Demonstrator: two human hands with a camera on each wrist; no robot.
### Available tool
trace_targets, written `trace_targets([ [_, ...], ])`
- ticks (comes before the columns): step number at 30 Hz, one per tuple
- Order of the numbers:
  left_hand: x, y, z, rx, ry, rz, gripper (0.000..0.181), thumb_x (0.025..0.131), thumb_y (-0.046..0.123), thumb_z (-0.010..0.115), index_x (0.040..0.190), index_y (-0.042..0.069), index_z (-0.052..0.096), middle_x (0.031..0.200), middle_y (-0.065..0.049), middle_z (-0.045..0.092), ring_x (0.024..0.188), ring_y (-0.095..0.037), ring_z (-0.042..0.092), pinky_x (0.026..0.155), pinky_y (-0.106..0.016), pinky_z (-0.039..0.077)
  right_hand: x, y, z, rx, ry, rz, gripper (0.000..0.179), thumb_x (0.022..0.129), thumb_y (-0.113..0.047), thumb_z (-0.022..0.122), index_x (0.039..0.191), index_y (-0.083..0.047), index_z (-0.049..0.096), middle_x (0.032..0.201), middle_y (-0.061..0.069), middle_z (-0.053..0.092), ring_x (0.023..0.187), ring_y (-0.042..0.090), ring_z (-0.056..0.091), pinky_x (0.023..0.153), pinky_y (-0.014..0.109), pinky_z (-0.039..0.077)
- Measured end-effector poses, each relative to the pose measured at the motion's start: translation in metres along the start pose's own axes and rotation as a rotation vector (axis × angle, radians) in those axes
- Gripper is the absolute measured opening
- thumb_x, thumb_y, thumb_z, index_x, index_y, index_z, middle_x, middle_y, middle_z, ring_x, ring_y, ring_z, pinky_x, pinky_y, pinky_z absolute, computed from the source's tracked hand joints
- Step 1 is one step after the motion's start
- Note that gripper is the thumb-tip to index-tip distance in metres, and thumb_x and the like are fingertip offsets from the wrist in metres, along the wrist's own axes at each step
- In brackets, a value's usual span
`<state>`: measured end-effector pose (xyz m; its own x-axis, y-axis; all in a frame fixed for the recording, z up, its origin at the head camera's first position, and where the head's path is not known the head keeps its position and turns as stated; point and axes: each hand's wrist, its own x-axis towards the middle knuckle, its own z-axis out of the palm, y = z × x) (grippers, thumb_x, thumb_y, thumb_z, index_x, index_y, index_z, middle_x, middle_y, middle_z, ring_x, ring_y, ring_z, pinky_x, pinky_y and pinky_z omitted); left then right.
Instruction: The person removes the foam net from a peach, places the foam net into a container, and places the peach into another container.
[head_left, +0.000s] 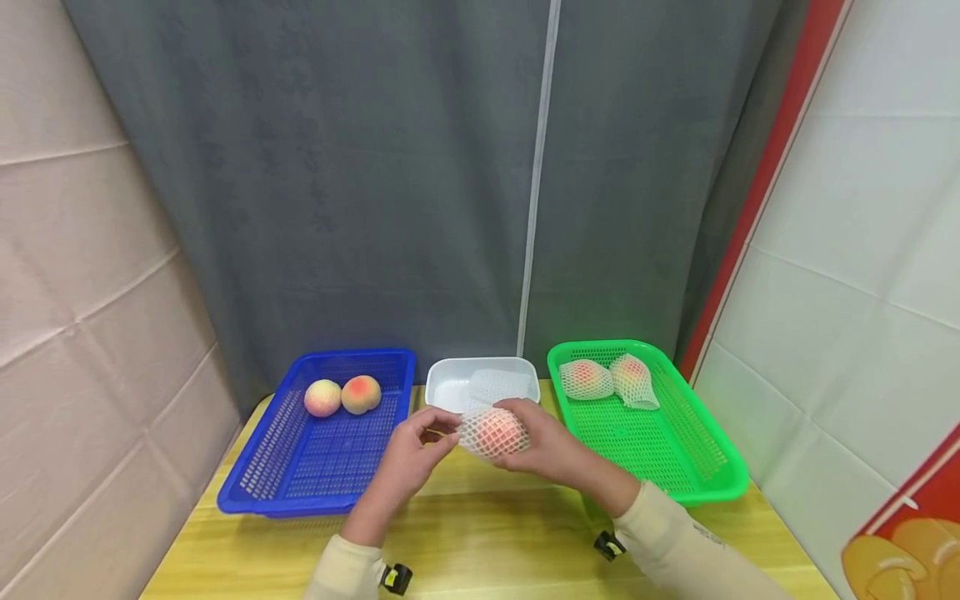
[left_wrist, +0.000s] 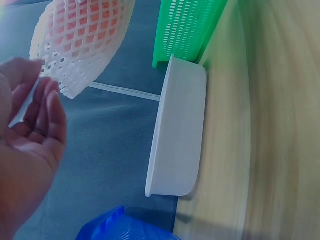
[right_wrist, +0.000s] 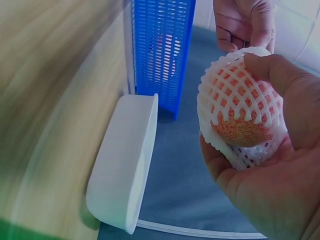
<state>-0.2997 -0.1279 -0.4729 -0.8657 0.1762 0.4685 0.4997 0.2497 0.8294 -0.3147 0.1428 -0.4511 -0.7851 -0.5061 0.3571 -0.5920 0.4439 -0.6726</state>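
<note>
Over the table's middle, my right hand (head_left: 543, 442) grips a peach (head_left: 501, 432) inside a white foam net (right_wrist: 235, 82). In the right wrist view the thumb lies on top of the net and the fingers curl beneath, with bare peach showing at the net's near opening. My left hand (head_left: 417, 446) is at the net's other end, thumb and fingers pinching its loose edge; the left wrist view partly hides that contact. Just behind the hands stands a white tray (head_left: 447, 393) with flat foam nets (head_left: 498, 385) in it.
At the left, a blue basket (head_left: 318, 483) holds two bare peaches (head_left: 322, 398). A green basket (head_left: 705, 425) at the right holds two netted peaches (head_left: 587, 380). All stand on a wooden table (head_left: 480, 542), with a grey curtain (head_left: 360, 183) behind.
</note>
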Motion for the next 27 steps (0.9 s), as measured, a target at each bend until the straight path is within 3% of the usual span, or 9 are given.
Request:
trace_targets([
  [6, 0.0, 0.002, -0.001, -0.098, -0.075, 0.072, 0.027, 0.097, 0.0, 0.083, 0.123, 0.001, 0.076, 0.119, -0.016, 0.073, 0.109, -0.024, 0.074, 0.096, -0.035, 0.063, 0.0, -0.006, -0.002, -0.015, -0.05, 0.006, 0.076, 0.084, -0.025, 0.097, 0.149, -0.013, 0.061, 0.135, 0.004, 0.065, 0.118, 0.02, 0.063, 0.098, 0.04, 0.057],
  [12, 0.0, 0.003, 0.002, -0.139, -0.159, 0.051, 0.039, 0.094, -0.007, 0.079, 0.132, -0.005, 0.068, 0.129, -0.026, 0.068, 0.117, -0.038, 0.073, 0.098, -0.045, 0.063, 0.001, -0.014, -0.002, 0.01, -0.068, -0.033, 0.074, 0.084, -0.022, 0.097, 0.148, -0.011, 0.062, 0.136, 0.003, 0.065, 0.12, 0.021, 0.062, 0.102, 0.04, 0.056],
  [20, 0.0, 0.004, 0.008, -0.128, -0.198, 0.029, 0.048, 0.086, -0.011, 0.076, 0.132, 0.0, 0.069, 0.132, -0.017, 0.062, 0.124, -0.034, 0.062, 0.098, -0.046, 0.063, 0.001, -0.02, 0.001, 0.01, -0.089, -0.041, 0.073, 0.084, -0.024, 0.098, 0.147, -0.013, 0.063, 0.135, -0.001, 0.066, 0.121, 0.018, 0.062, 0.104, 0.038, 0.056],
  [27, -0.001, 0.005, 0.011, -0.132, -0.233, 0.015, 0.054, 0.083, -0.012, 0.075, 0.135, -0.001, 0.065, 0.134, -0.017, 0.058, 0.125, -0.033, 0.059, 0.094, -0.038, 0.065, 0.004, -0.024, 0.003, 0.015, -0.1, -0.062, 0.07, 0.083, -0.021, 0.098, 0.144, -0.012, 0.065, 0.134, -0.002, 0.068, 0.122, 0.018, 0.063, 0.104, 0.038, 0.056],
])
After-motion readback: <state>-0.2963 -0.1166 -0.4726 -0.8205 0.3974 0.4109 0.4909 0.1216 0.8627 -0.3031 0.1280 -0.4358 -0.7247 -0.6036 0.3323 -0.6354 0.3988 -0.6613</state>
